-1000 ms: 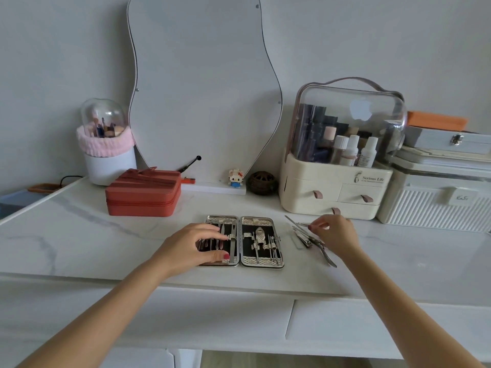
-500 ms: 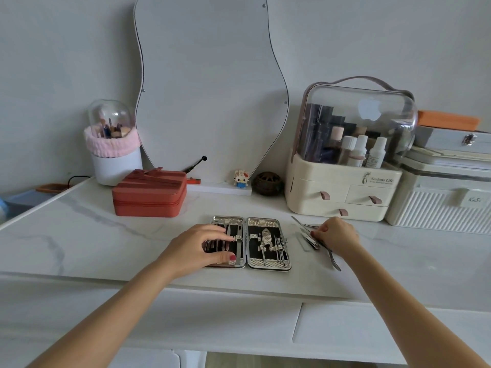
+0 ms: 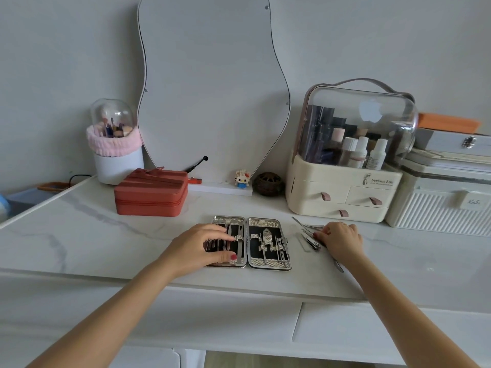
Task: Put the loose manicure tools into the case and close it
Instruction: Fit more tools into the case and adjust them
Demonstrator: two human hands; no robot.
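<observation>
Manicure case (image 3: 268,243) lies open and flat at frame centre on the marble vanity top (image 3: 111,235), two halves side by side, hinge running away from the viewer. Both halves already carry tools under their straps.

Left hand (image 3: 198,248) rests on the left half, fingers spread and lightly bent over the strapped tools, thumb along the near edge. It pins the case rather than gripping anything.

Loose tools (image 3: 308,235) sit in a small heap just right of the case, centre-right of frame: a nail clipper and several slim metal pieces. Their long axes run diagonally, upper left to lower right. One thin end shows past the wrist, lower right.

Right hand (image 3: 341,241) is on the heap, fingers curled down onto it, fingertips (image 3: 320,235) at the clipper. Cannot tell whether a piece is actually pinched or only touched.

Key relation: the heap lies directly under the right hand's fingers, and the case is to that hand's left. The right hand is the nearer one. Judged step: gather one tool, then carry it leftward to a free strap.
</observation>
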